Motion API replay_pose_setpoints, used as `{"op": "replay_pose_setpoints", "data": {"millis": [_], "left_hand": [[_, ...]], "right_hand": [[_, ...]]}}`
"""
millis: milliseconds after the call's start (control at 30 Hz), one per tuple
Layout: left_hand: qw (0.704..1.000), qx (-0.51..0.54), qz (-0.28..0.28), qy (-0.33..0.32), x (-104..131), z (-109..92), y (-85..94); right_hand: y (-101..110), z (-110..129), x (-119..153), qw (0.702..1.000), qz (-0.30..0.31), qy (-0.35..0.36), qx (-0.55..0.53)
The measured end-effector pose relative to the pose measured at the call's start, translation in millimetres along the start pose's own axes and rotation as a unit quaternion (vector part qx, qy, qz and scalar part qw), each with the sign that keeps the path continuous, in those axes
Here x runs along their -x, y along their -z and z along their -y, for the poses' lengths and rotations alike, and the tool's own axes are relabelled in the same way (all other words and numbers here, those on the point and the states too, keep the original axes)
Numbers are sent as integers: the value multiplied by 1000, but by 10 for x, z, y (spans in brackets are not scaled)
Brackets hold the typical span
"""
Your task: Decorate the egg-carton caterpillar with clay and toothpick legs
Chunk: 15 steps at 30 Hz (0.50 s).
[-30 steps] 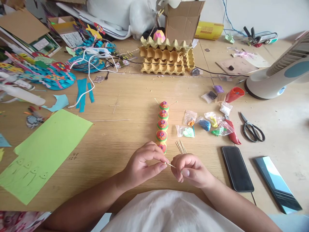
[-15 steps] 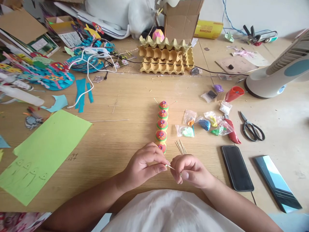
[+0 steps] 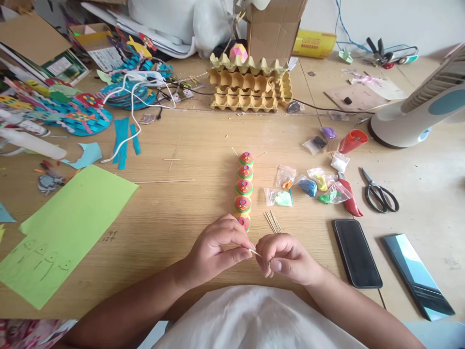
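My left hand [image 3: 221,247] is closed, its thumb and fingers pinching one end of a thin toothpick [image 3: 256,253] with a pale tip. At the other end, my right hand [image 3: 285,257] pinches the stick, and a small green bit shows at its thumb. Just beyond my hands runs a row of egg-carton cups [image 3: 243,187] covered in red and green clay, with small blue and yellow shapes on top. Two thin sticks rise from the far cup. The nearest cup is partly hidden by my left hand. Several toothpicks [image 3: 273,221] lie beyond my right hand.
Clay bags [image 3: 308,186], scissors [image 3: 379,191], a black phone [image 3: 356,253] and a shiny dark slab [image 3: 417,276] lie to the right. Green paper [image 3: 80,228] is at the left. Egg cartons [image 3: 247,99] stand at the back, and a white fan [image 3: 403,121] at the back right.
My right hand has shifted very slightly left, closer to my left hand, along the toothpick. Everything else looks the same.
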<state>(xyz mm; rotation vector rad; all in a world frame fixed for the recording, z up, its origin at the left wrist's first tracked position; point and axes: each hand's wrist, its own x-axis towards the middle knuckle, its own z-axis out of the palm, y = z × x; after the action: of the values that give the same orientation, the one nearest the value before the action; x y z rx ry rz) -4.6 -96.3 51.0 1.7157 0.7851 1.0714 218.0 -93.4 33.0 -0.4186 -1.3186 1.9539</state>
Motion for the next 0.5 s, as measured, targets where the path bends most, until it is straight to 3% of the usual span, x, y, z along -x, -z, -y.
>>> {"op": "replay_pose_setpoints", "data": {"millis": [267, 500], "left_hand": [[1000, -1, -24, 6, 4, 0, -14], [997, 37, -49, 47, 27, 71, -14]], "right_hand": [[-27, 23, -22, 999, 5, 34, 26], [-41, 59, -24, 986, -1, 70, 148]]}}
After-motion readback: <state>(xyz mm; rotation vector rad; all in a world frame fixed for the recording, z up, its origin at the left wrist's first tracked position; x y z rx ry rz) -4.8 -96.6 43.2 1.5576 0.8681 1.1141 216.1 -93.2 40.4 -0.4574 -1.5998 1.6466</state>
